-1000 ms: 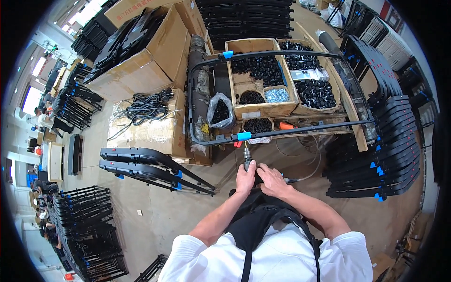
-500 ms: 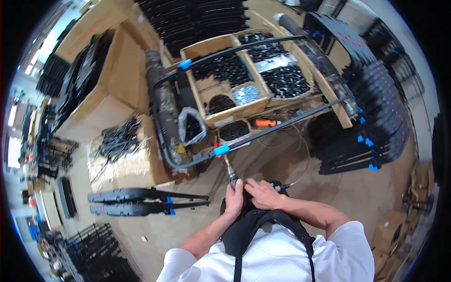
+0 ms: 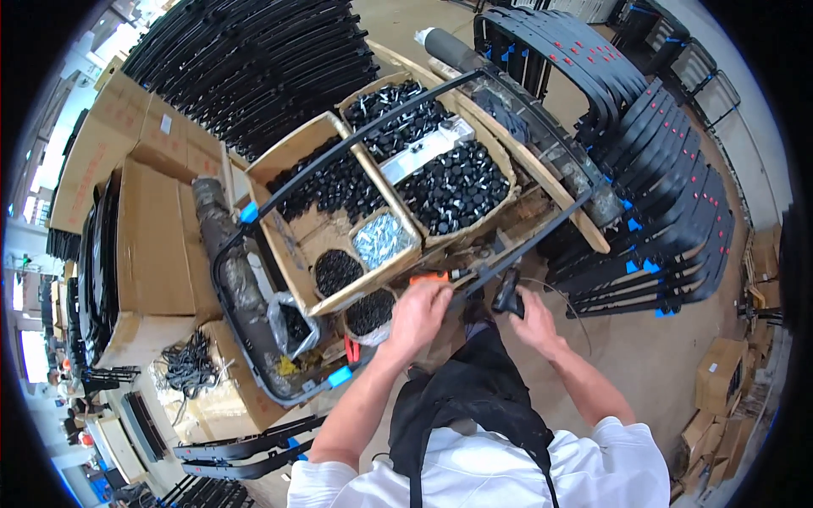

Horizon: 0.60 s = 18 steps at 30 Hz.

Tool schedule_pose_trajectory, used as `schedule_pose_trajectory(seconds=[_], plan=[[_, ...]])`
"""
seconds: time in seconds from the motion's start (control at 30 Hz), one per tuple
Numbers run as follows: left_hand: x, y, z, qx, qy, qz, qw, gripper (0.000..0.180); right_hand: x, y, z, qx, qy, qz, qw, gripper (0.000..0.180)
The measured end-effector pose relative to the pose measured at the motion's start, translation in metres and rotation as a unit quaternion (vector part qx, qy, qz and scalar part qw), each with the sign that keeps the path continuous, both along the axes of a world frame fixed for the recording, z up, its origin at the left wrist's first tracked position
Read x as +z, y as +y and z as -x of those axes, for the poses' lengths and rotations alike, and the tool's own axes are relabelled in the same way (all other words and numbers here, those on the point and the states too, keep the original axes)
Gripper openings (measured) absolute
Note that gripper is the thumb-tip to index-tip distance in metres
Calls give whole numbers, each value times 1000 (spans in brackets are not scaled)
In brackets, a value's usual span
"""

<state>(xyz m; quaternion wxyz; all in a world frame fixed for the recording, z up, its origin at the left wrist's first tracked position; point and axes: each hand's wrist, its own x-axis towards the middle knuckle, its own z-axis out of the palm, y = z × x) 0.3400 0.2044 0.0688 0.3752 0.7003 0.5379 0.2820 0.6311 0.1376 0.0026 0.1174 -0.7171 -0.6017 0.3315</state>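
My left hand [image 3: 419,315] is closed over the near bar of a black tubular frame [image 3: 525,247], just beside an orange-handled tool [image 3: 430,278]. The fingertips are partly hidden. In my right hand [image 3: 533,322] is a black pistol-shaped power driver [image 3: 508,294], held to the right of that bar; its tip is hard to make out. The frame lies tilted across a wooden parts box [image 3: 364,292] and carries blue clips, one [image 3: 340,376] at its near left corner and another [image 3: 249,212] on its far left side.
Black knobs [image 3: 453,188], silver screws [image 3: 383,240] and small black parts [image 3: 337,273] fill the box. Curved black frames stand stacked [image 3: 652,212] at right, others [image 3: 254,68] behind. A large carton [image 3: 152,245] stands left. A thin hose [image 3: 576,309] hangs near my right hand.
My hands have moved apart and forward. The left has gone from the driver to the frame bar; the right now holds the driver. The view has shifted, bringing the box nearer.
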Motion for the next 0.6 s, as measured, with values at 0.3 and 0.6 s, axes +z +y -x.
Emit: schedule_pose_trajectory(seconds=[0.3,0.6], plan=[[-124,247,-90,143,284,90,944,43,-125,186,-99,-12,-53,-15,998,72],[-127,253,-61,-29,373,40,926,34,-83,183,-121,130,-88,30,987,56]])
